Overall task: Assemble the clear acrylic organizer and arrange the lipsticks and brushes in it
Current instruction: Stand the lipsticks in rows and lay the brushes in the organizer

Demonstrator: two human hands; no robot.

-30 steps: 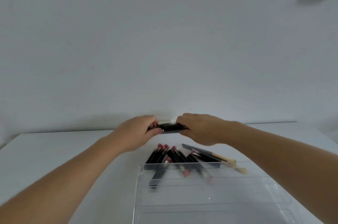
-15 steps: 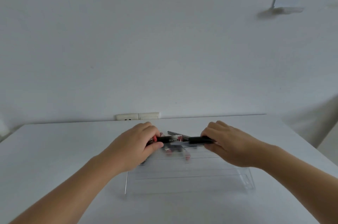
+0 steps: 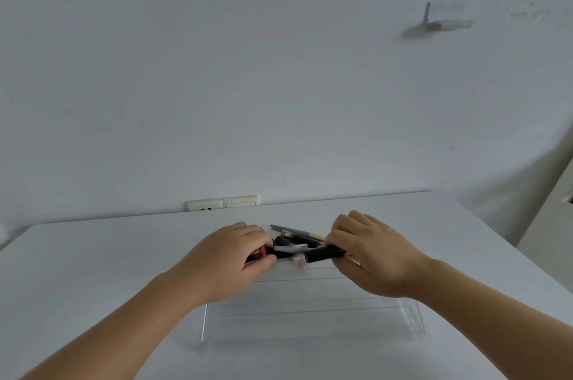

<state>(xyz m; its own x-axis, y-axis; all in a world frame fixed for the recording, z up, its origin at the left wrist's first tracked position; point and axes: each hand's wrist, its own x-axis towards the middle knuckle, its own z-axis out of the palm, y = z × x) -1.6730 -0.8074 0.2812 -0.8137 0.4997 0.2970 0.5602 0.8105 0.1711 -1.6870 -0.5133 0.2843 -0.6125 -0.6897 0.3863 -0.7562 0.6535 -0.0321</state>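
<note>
Your white table (image 3: 93,271) fills the lower part of the view and meets a white wall (image 3: 248,69) at its far edge, where a pale double socket plate (image 3: 221,203) sits just above the tabletop. The clear acrylic organizer (image 3: 310,311) lies flat on the table, near the middle, directly under and nearer than your hands. At its far edge, between your hands, a loose cluster of lipsticks (image 3: 286,241) and thin brushes (image 3: 297,232) lies piled; individual pieces are blurred and cannot be counted. Your left hand (image 3: 229,258) has its fingers curled around the left end of a lipstick body (image 3: 288,251), thumb pressed beneath. Your right hand (image 3: 372,252) has its fingers curled over a black lipstick cap (image 3: 324,254), gripping its right end. The cap and the body lie almost in line and close together; whether they are touching cannot be determined. A small shelf-like fitting (image 3: 446,21) is on the upper right wall.
</note>
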